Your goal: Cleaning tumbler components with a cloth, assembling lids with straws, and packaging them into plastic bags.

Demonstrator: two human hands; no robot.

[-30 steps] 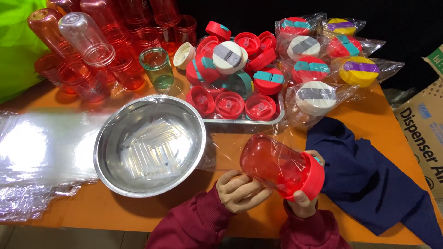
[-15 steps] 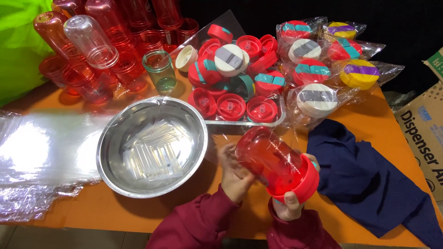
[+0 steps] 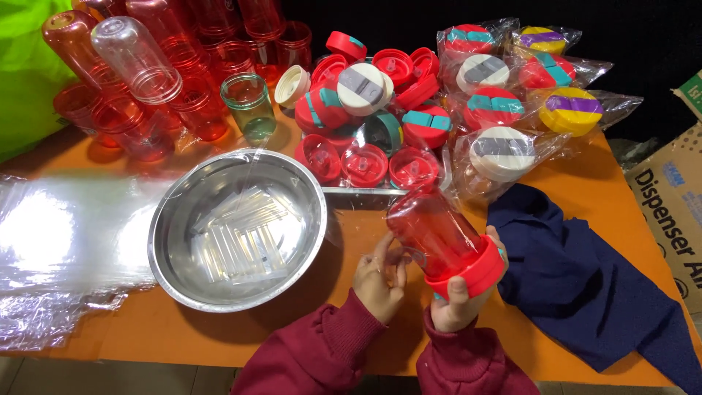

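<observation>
**Red bottle tilted between two hands, lid end low**

The orange surface (image 3: pixel 585 172) is carrying everything here, stretching right across the view. On its left side, a spread of clear plastic film (image 3: pixel 58 249) is lying flat and shining. To the right, a dark blue cloth (image 3: pixel 585 285) is lying crumpled, just beside the working hands. A steel bowl (image 3: pixel 238 227) is sitting in the middle, near the left hand, holding a loose heap of small clear packets, within easy reach, it seems.

At the back left, a stack of empty red bottles (image 3: pixel 175 80) is lying on its side, one clear bottle among them. Beside that, a tray of loose red lids (image 3: pixel 365 157) is waiting, and further right, bagged lids (image 3: pixel 512 110) in red, white and yellow are piled in clear wrappers.

Now the centre of it: the red bottle (image 3: pixel 439 230) is being held tilted above the surface's front edge, base pointing up and away, its red lid (image 3: pixel 472 271) down toward the person. The right hand (image 3: pixel 457 303) is clamped around the lid end, thumb pressing the rim, seemingly to steady it. The left hand (image 3: pixel 379 278) is sitting against the bottle's side, fingers loosely curled and upright, touching the plastic rather than gripping it.
</observation>
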